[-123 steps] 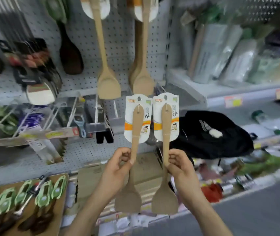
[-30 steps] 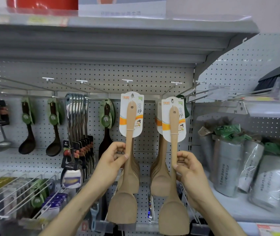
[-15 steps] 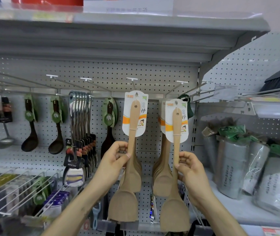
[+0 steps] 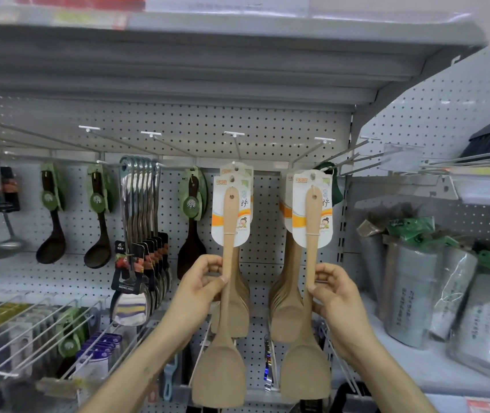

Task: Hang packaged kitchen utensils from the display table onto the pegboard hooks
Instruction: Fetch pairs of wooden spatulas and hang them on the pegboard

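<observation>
I hold two packaged wooden spatulas upright before the grey pegboard [image 4: 267,126]. My left hand [image 4: 200,286] pinches the handle of the left spatula [image 4: 228,293], whose white card sits just under a hook [image 4: 235,144] and overlaps the cards hanging there. My right hand [image 4: 334,289] pinches the handle of the right spatula [image 4: 309,299]; its card lies in front of a second bunch of hung spatulas [image 4: 285,296], below another hook [image 4: 316,147]. Whether either card's hole is on a hook cannot be told.
Dark ladles [image 4: 51,234], a steel ladle [image 4: 6,242] and a row of steel turners [image 4: 142,219] hang to the left. A grey shelf [image 4: 208,40] overhangs the hooks. Wire hooks with small packs [image 4: 43,329] jut out at lower left. Wrapped rolls [image 4: 416,287] stand on the right shelf.
Since four seconds ago my view rose from the lower display to the top pegboard row. In the last second both spatulas moved closer to the hung bunches, their cards now overlapping the hanging ones.
</observation>
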{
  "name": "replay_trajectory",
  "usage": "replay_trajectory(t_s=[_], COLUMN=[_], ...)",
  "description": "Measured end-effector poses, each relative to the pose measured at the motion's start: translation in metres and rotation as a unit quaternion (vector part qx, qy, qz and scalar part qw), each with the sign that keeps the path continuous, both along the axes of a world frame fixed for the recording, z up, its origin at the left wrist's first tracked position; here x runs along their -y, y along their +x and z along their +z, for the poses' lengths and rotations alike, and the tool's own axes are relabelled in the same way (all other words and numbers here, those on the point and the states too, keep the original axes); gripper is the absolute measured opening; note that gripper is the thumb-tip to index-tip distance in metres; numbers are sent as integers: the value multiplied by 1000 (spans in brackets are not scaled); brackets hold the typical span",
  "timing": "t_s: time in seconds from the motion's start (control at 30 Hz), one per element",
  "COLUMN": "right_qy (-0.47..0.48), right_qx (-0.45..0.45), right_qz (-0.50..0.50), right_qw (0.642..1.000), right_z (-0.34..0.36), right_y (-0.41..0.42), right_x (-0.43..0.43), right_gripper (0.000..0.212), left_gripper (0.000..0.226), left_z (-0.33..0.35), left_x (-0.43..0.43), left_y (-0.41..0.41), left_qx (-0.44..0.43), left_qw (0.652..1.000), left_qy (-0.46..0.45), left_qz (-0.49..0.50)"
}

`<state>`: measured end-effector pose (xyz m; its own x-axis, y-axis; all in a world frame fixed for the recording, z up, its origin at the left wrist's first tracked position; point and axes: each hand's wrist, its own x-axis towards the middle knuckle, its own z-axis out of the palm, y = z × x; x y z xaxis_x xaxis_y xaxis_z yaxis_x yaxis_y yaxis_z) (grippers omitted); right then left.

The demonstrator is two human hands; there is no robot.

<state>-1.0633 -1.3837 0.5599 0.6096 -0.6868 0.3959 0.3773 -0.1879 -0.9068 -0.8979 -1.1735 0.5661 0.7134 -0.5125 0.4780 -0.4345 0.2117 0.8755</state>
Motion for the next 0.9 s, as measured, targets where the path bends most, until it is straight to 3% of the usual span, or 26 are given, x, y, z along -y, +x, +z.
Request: replay_trajectory(t_s=[0.37,0.9], right_qy=[-14,-2], right_qx=[-8,-13], right_qz=[-8,-7], right_qw=[1000,1000], right_z=[-2,1], right_y=[3,31], right_x=[7,16], right_gripper=[32,32], left_gripper=[26,22], left_z=[-7,22], left_x=[-10,18], left_y=[-12,26], left_qx=[47,18], left_qw=[999,1000], left_qy=[-22,-7], left_qz=[-7,-2])
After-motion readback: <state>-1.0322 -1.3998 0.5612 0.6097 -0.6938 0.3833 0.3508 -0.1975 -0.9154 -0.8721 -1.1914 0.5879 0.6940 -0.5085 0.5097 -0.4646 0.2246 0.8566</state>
